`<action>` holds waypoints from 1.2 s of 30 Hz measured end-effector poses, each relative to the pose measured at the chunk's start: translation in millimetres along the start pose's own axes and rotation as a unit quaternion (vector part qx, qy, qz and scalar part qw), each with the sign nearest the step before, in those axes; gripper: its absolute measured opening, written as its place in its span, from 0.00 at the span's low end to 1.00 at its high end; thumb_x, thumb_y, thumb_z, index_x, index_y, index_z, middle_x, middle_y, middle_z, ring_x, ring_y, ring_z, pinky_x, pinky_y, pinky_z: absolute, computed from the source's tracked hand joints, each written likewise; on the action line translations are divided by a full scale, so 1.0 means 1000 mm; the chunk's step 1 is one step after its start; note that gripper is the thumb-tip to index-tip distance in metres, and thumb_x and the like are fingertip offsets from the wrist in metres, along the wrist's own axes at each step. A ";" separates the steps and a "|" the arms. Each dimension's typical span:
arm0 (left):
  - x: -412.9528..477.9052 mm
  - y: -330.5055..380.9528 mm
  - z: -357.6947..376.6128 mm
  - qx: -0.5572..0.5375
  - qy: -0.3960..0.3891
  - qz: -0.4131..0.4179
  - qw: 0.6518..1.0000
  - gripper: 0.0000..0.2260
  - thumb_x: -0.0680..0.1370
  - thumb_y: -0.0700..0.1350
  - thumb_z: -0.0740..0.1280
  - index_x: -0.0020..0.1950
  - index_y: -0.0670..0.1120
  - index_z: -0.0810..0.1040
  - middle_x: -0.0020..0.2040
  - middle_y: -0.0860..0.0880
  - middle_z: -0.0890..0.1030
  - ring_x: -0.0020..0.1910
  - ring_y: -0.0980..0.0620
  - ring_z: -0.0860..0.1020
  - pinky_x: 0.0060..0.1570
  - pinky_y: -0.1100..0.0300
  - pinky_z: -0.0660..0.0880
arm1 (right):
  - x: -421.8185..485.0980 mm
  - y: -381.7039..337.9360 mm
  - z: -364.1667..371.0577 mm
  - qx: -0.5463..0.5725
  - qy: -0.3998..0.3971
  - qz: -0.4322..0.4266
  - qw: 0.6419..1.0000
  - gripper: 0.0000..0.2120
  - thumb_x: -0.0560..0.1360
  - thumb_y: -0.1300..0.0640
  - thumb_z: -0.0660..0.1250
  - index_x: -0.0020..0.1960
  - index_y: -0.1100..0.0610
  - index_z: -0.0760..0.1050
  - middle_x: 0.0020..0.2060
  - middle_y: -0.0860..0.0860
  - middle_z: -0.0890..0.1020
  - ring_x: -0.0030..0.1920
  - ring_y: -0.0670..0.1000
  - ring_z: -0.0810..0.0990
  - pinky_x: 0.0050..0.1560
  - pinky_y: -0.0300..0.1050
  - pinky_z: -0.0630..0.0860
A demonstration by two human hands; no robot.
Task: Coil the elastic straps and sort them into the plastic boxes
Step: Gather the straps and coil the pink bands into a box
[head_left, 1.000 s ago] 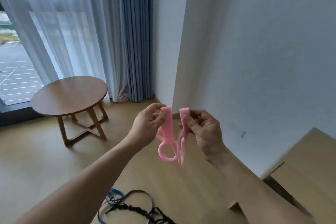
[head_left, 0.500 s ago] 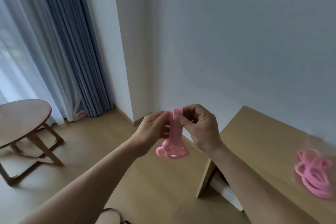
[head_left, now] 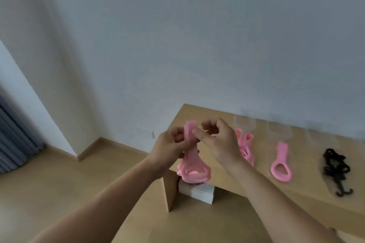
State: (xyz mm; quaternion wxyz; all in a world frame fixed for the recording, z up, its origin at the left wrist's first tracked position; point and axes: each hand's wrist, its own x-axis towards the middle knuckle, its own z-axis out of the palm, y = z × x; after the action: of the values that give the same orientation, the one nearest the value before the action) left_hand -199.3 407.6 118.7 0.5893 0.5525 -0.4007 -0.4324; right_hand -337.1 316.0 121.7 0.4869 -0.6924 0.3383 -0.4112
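head view: one camera; the far side of the table is motion-blurred.
left hand (head_left: 173, 145): fingers curled round the held pink strap (head_left: 192, 162), gripping it just under its top fold.
right hand (head_left: 220, 141): thumb tip pressed on the strap's upper part, next to the left hand's fingers. Other fingers are curled into a ring above it; can't tell if the forefinger touches the strap.
held pink strap: in the air between both hands, in front of the table's left end. Folded over at the top, hanging down into a bunch of loops.
table (head_left: 199, 113): light wood, set against the grey wall.
pink bundle (head_left: 245, 145): on the tabletop, partly hidden behind the right hand.
pink loop (head_left: 280, 163): single strap lying flat, right of the bundle and apart from it.
black strap (head_left: 335, 165): tangled, right of the pink loop, hook end toward the near edge.
plastic boxes (head_left: 244, 122): clear, in a row behind the straps by the wall. Too blurred to count; can't tell if any strap lies inside one.
white box (head_left: 196, 193): under the table, beside its left leg.
curtain (head_left: 11, 138): grey-blue, far left edge.
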 end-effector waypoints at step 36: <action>0.303 -0.192 0.286 0.152 -0.190 -0.297 0.923 0.17 0.77 0.41 0.69 0.64 0.41 0.72 0.51 0.40 0.83 0.45 0.41 0.84 0.41 0.48 0.83 | 0.090 0.262 -0.255 -0.148 0.076 0.375 0.912 0.03 0.71 0.54 0.64 0.41 0.49 0.77 0.32 0.44 0.81 0.34 0.43 0.79 0.35 0.35 0.71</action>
State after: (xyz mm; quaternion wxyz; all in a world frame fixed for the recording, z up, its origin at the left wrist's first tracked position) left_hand -391.2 29.5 -55.2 0.2557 0.6366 -0.3831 -0.6186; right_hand -545.4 59.4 -58.5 0.4704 -0.5452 0.6660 -0.1945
